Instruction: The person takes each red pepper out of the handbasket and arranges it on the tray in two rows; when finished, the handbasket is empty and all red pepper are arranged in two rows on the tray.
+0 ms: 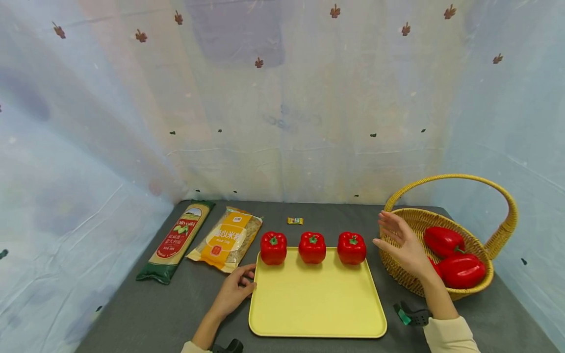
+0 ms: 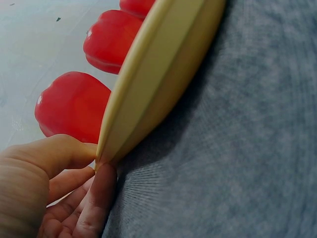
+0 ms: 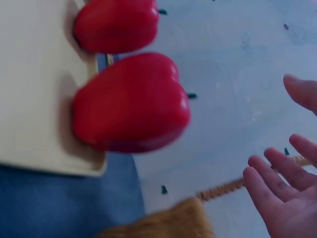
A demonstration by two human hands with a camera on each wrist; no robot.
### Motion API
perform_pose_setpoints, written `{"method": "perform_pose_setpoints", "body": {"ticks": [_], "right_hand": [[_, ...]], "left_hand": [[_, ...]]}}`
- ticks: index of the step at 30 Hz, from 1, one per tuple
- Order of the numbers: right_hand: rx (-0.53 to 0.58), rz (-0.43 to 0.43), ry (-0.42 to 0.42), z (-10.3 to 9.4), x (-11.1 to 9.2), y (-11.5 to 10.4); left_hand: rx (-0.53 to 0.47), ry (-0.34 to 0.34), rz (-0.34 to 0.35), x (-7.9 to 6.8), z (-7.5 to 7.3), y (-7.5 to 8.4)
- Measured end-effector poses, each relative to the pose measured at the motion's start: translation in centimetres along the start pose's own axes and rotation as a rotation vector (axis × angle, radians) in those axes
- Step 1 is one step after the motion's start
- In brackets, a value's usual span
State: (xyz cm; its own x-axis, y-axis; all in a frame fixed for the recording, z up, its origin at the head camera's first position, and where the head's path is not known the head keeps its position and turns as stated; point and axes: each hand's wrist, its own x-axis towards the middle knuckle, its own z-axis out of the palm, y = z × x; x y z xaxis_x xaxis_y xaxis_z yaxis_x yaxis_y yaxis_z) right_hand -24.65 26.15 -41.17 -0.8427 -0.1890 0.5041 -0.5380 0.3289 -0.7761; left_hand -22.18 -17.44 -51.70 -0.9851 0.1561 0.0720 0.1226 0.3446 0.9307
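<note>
My left hand (image 1: 236, 291) is at the left edge of a yellow tray (image 1: 318, 304). In the left wrist view, its thumb and fingertips pinch the tray's rim (image 2: 148, 84). Three red bell peppers stand in a row along the tray's far edge: a left pepper (image 1: 273, 248), a middle pepper (image 1: 312, 248) and a right pepper (image 1: 351, 248). My right hand (image 1: 406, 247) hovers by the left rim of a wicker basket (image 1: 393, 269), fingers spread and holding nothing. Inside the basket lie more red peppers (image 1: 462, 270), one partly hidden by my right wrist.
Left of the tray lie a green-ended pasta packet (image 1: 176, 240) and a yellow-labelled clear bag (image 1: 228, 239). A small yellow wrapped packet (image 1: 295, 220) is behind the peppers. The basket's tall handle (image 1: 454, 176) arches up on the right. A patterned curtain (image 1: 282, 122) hangs behind the grey table (image 1: 128, 314).
</note>
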Motion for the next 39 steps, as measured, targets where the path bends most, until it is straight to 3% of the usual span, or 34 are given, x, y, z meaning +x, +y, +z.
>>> {"method": "perform_pose_setpoints", "body": {"ticks": [10,17,22,24,31,34,39], "right_hand": [[-0.073,-0.007,0.074,-3.0,0.0,-0.4],[-0.081,0.029,0.097,-5.9,0.0,1.5],[-0.22,0.124,0.09,-8.3,0.2,3.7],[-0.286,0.185,0.073,-8.8,0.3,3.3],[-0.299,0.226,0.082,-10.6,0.6,3.3],[-0.323,0.255,0.078,-11.7,0.7,4.5],[-0.394,0.322,0.114,-13.5,0.8,9.3]], "left_hand": [[-0.014,0.004,0.006,0.0,0.0,0.2],[-0.001,0.008,0.016,-0.1,0.0,0.1],[0.006,0.009,0.004,0.0,0.0,0.0],[0.005,0.006,-0.008,0.1,0.0,0.0],[0.005,0.008,-0.02,0.1,0.0,-0.1],[0.003,0.006,-0.018,0.1,0.0,-0.1],[0.008,0.004,0.003,0.1,0.0,-0.2]]}}
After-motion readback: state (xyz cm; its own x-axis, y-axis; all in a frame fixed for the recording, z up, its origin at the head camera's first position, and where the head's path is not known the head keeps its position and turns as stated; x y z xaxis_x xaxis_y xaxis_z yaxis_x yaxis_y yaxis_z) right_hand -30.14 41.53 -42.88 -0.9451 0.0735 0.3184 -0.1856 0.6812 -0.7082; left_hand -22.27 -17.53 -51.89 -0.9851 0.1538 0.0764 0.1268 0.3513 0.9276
